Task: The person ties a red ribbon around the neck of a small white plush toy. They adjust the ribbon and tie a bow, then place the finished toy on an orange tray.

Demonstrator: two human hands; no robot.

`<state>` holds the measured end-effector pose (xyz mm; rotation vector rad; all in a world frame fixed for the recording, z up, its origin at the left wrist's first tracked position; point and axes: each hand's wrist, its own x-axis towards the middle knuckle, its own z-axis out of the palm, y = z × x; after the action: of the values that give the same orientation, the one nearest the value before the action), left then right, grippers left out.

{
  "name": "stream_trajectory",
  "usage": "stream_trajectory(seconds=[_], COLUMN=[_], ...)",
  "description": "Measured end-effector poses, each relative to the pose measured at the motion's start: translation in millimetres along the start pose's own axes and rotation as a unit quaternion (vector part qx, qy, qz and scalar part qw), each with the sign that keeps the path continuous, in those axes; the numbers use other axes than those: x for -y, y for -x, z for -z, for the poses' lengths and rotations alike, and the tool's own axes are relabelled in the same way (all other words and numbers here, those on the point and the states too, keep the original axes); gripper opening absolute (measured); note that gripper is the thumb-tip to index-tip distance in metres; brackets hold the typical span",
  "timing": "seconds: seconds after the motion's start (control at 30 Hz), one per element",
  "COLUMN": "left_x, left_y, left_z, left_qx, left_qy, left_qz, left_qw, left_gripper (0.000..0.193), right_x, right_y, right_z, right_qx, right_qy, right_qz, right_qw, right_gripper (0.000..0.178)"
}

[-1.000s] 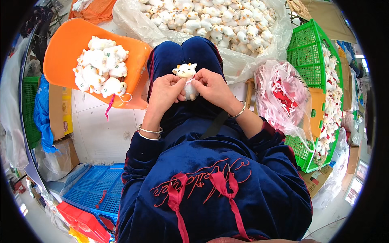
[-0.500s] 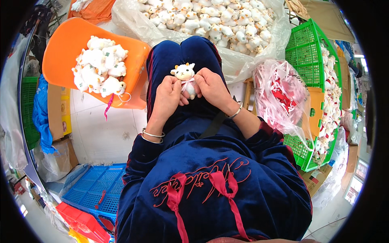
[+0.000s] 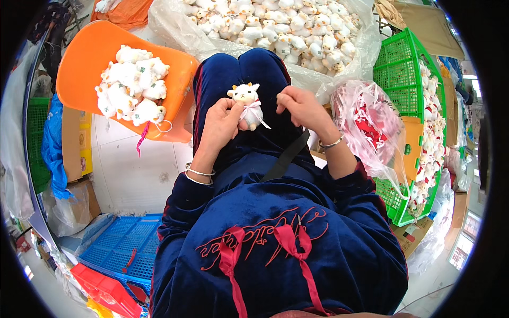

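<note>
Above my lap, my left hand (image 3: 223, 121) grips a small white plush animal (image 3: 245, 93) by its side, thumb across its front. The toy is upright, with orange-tan horns and dark eyes. A pale pink ribbon bow (image 3: 251, 109) is tied round its neck, one tail hanging down. To the right of the toy and apart from it, my right hand (image 3: 305, 109) is closed, thumb and forefinger pressed together; whatever it may hold is hidden. More white plush toys (image 3: 131, 85) lie heaped on an orange chair (image 3: 79, 58) at the left.
A clear plastic bag (image 3: 168, 24) full of plush toys (image 3: 281, 32) lies beyond my knees. At the right are a bag of pink and red pieces (image 3: 366, 124) and a green crate (image 3: 395, 69) of toys. A blue crate (image 3: 124, 241) and red bin (image 3: 103, 289) sit at the lower left.
My right hand has let go of the toy's ribbon and moved away to the right. The bow now shows fully. My left hand still holds the toy, which has shifted slightly right.
</note>
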<state>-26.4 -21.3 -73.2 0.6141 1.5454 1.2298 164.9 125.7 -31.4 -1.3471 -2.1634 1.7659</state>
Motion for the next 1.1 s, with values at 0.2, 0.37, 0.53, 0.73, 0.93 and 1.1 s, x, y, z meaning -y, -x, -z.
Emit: stream_trajectory(seconds=[0.2,0.37,0.53,0.73,0.93,1.1], left_x=[-3.4,-1.0,1.2,-3.6,-0.3,-2.8], left_y=[-1.7,0.4,1.4,6.3,3.3,-2.0], left_z=[-4.3,-4.8,-5.3,1.9,10.8,19.8], left_qx=[-0.016,-0.03,-0.017,0.032,0.049,0.054], left_qy=[-0.064,-0.101,-0.127,-0.104,-0.022,-0.001], left_qz=[0.01,-0.021,-0.036,-0.017,0.024,0.081], left_qw=[0.998,0.994,0.991,0.994,0.998,0.995], left_gripper=[0.03,0.032,0.031,0.029,0.027,0.035], right_x=[2.6,14.5,2.8,2.7,1.6,8.4], right_y=[-0.8,1.3,0.8,-0.8,-3.4,-2.5], right_z=[-21.6,-40.9,-49.4,-51.7,-51.6,-54.2], right_qx=[0.015,0.045,0.065,0.055,0.047,0.01], right_qy=[-0.093,-0.067,-0.098,-0.119,-0.134,-0.167], right_qz=[0.011,-0.011,0.03,0.026,0.031,0.02], right_qw=[0.995,0.997,0.993,0.991,0.989,0.986], right_gripper=[0.023,0.024,0.013,0.012,0.014,0.009])
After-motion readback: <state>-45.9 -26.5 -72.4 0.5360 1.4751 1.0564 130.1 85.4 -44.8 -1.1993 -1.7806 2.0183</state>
